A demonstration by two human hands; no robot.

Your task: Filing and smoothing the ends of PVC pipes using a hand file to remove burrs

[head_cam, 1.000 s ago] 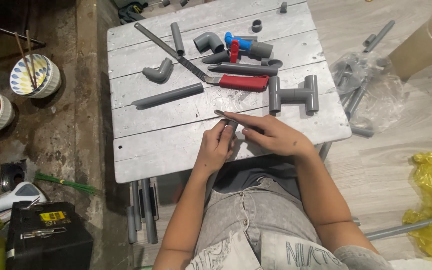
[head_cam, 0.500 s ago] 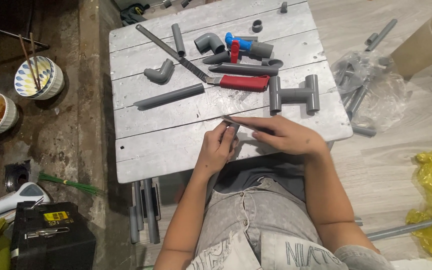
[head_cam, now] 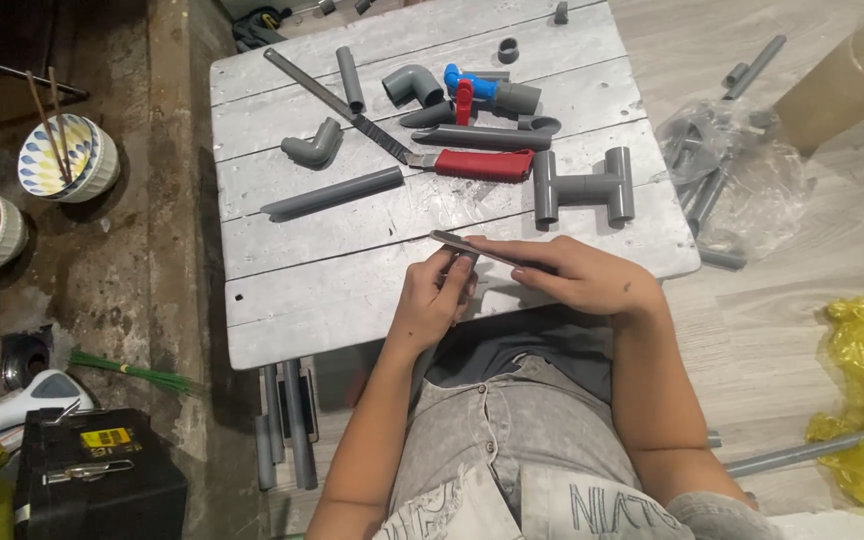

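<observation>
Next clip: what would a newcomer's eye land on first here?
Probably the two hands at the near edge of the grey plank table: the left hand and right hand together hold a thin flat strip. Behind them, mid-table, lies a saw with a red handle among grey pipe pieces, including an H-shaped fitting to its right. A blue and red valve stands out near the far edge.

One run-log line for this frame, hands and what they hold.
left hand: pinching near end of thin grey strip | right hand: resting over strip's far end | hand saw: lying untouched on grey table
</observation>
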